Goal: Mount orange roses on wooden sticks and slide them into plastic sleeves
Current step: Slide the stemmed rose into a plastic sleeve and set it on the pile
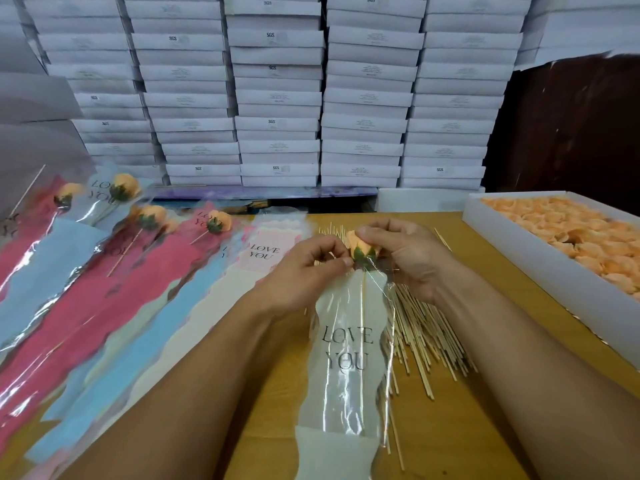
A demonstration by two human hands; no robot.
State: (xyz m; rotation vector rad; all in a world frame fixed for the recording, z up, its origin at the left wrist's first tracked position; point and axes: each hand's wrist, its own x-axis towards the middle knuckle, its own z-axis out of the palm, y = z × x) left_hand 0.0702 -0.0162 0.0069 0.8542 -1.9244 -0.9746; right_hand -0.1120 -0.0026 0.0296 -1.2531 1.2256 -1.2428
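Pinching at the mouth of a clear sleeve (346,344), the left hand (308,268) has its fingertips closed on the plastic edge just beside the green calyx, while the right hand (405,254) is clamped around an orange rose (362,245) from the far side. The rose sits at the sleeve's opening, its wooden stick (364,299) already running down inside toward the printed "LOVE YOU". The bloom looks soft and easily crushed, so the firmer green base seems the safer hold; the film looks thin, slippery and apt to crumple. Under the hands lies a loose spread of sticks (426,330) on the wooden table (485,410). Left of that, finished sleeved roses (145,220) fan out. At the right, a white tray of roses (561,230) waits.
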